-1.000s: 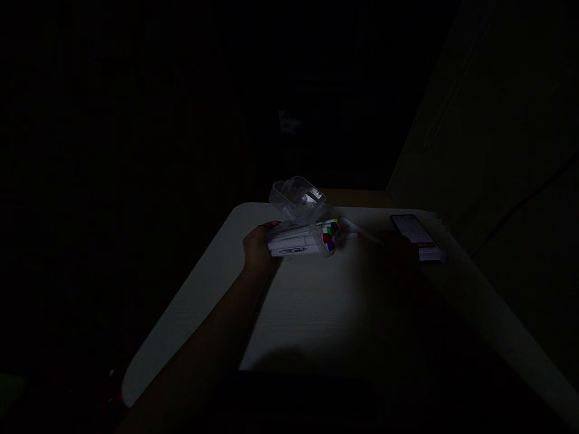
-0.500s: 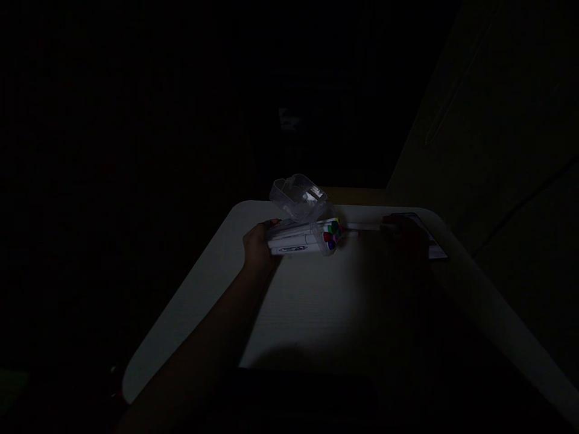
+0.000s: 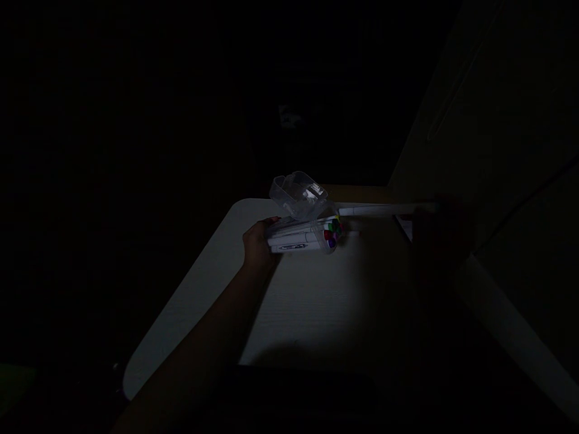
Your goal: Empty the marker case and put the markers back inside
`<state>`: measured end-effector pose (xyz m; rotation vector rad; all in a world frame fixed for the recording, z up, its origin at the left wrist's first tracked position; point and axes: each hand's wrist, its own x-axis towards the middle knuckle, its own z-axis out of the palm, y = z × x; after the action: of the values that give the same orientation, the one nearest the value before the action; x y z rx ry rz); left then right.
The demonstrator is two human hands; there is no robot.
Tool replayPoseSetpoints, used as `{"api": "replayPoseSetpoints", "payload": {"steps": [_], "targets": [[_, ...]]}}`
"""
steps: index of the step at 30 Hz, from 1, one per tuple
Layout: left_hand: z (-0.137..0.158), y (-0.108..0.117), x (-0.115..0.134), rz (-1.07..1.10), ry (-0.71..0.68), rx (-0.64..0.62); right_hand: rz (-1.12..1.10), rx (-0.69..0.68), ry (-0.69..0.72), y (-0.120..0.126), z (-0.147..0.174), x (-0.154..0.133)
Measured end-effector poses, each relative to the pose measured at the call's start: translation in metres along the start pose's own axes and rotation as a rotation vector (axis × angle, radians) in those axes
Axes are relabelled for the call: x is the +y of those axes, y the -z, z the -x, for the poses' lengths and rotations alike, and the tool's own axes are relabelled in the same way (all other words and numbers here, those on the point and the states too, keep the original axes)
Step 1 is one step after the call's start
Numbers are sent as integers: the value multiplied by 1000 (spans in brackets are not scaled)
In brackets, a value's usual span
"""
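Marker (image 3: 384,210) looks light, stiff; best mid-barrel; my right hand (image 3: 446,226) (dim, blurred) pinches its end; left hand (image 3: 259,246) wraps case (image 3: 296,237).

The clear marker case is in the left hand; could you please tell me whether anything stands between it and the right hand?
The white pen in the right hand spans much of the gap. Just below it, a pale stick shows beside the coloured caps; whether it is in the way is too dark to tell.
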<state>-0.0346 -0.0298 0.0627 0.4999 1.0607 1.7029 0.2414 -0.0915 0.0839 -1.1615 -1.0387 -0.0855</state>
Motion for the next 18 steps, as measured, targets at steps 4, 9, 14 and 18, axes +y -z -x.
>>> {"api": "replayPoseSetpoints", "payload": {"steps": [4,9,14,18], "targets": [[0,0,-1,5,-3,6,-152,77,-111,2,0,-7],[-3,2,-3,-27,-3,4,-121,143,-149,3,-3,-5],[-6,5,-6,-26,-31,-32,-191,77,-95,-2,3,-14],[-4,5,-6,-32,-50,-51,-237,-36,-15,-5,9,-19]]}}
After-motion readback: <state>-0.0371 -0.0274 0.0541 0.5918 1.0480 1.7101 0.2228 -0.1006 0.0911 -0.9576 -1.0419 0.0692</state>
